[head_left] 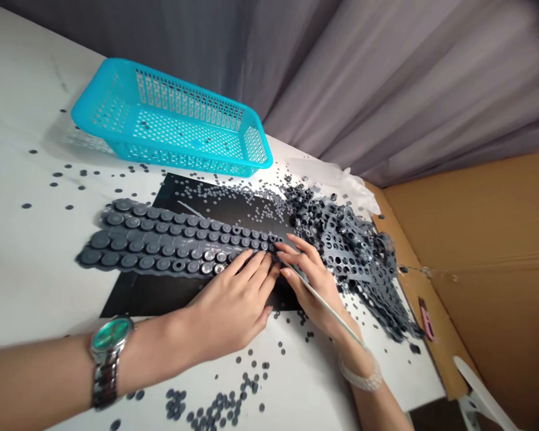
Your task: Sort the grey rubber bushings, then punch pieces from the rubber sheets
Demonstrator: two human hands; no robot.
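Left hand: Your left hand [231, 308] lies palm down on the front right part of the flat black mat [135, 293]. The fingers are straight and spread, the tips press on the strip's right end, and the hand grasps nothing.
Right hand: Your right hand [312, 278], at the mat's right edge, is closed around a thin pale rod [327, 308]. Its fingertips touch the same strip end, and the rod runs back over your wrist.
Strip: The long dark grey rubber strip [161, 242], with rows of round buttons, lies across the middle of the mat. Its left end hangs over the mat's left edge onto the white table [27, 263].
Scrap: A tangled heap of punched grey rubber webbing [359, 251] crowds the mat's right side, just beside your right hand.
Basket: A turquoise perforated plastic basket [193, 157] sits behind the mat, close to its back edge.
Box: A brown cardboard wall [485, 239] stands beyond the heap, well right of the mat.
Open room: Table left of the mat is mostly bare, with scattered small grey discs [215, 407] thicker in front of the mat.
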